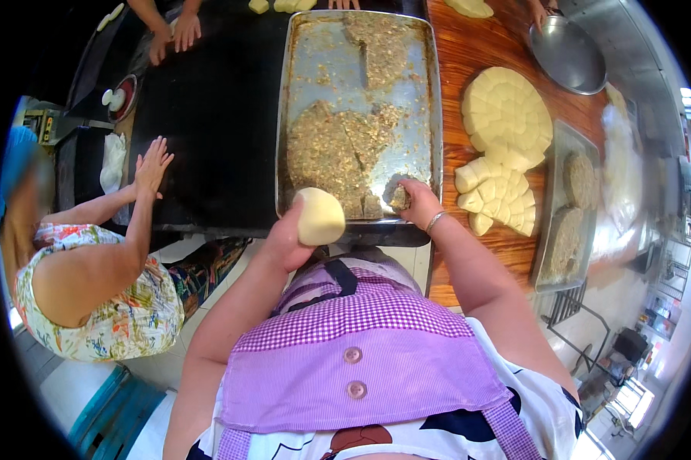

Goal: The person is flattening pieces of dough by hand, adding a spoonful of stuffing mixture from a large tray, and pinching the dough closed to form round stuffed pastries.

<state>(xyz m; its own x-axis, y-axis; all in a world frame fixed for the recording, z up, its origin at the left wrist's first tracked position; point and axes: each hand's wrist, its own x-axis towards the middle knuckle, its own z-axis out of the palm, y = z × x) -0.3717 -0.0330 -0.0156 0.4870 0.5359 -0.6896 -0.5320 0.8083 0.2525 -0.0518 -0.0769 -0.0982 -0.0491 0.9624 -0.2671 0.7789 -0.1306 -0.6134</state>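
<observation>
A flattened round of pale dough (322, 218) rests in my left hand (288, 236), its fingers curled round the edge. My right hand (420, 204) is closed on a piece of crumbly, nutty filling (400, 198) at the near right corner of a large metal tray (307, 69). Inside that tray a broad slab of the same brown, speckled filling (330, 149) lies on the left and near side. Another patch of filling (388, 46) is at the far end. The tray's right part shows bare metal with crumbs.
Right of the tray, cut dough pieces (506, 111) sit on a wooden table (453, 276). Beyond them is a second tray (549, 261) with filling blocks. A co-worker (92, 284) stands at left, hands over the dark worktop (215, 138). Another person's hand is near a round metal pan (568, 55).
</observation>
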